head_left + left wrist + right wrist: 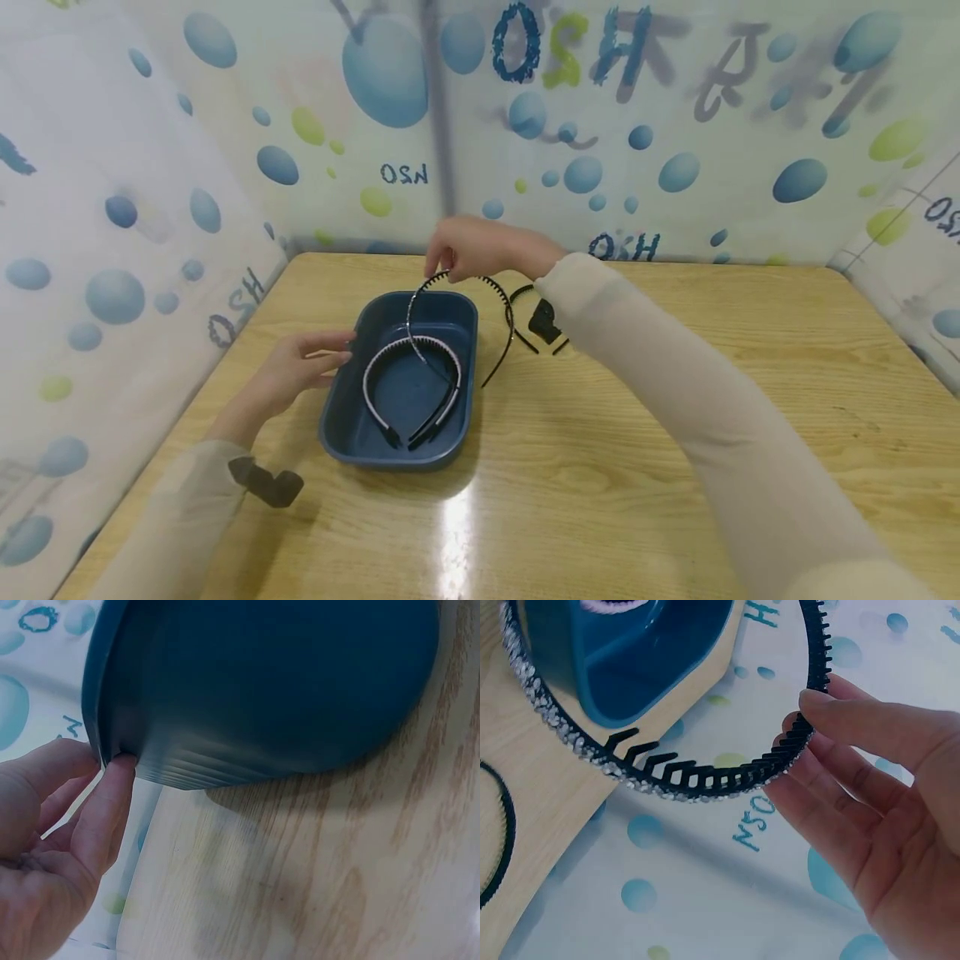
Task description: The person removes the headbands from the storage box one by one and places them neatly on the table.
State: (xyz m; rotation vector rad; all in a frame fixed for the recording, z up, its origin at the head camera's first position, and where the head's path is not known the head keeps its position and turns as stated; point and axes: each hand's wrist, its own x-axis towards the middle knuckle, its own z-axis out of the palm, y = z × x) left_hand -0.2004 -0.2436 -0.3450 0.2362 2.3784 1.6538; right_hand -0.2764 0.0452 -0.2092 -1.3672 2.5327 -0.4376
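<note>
My right hand (480, 248) pinches a black toothed headband (727, 780) near the top of its arch, thumb on one side and fingers on the other. Silvery glitter covers the headband's outer edge. It hangs with its ends down over the right side of a blue plastic basin (333, 433). Inside the basin lie a pale, padded headband (367, 392) with comb teeth and a black headband (431, 417), overlapping each other. My left hand (296, 371) touches the basin's left side, its fairly straight fingertips (124, 761) right at the rim.
Another black headband (525, 340) lies on the wooden table (637, 483) to the right of the basin, partly hidden by my right forearm. A black device (266, 483) sits at my left cuff. Curtains (315, 100) with blue and green dots stand along the table's back and sides.
</note>
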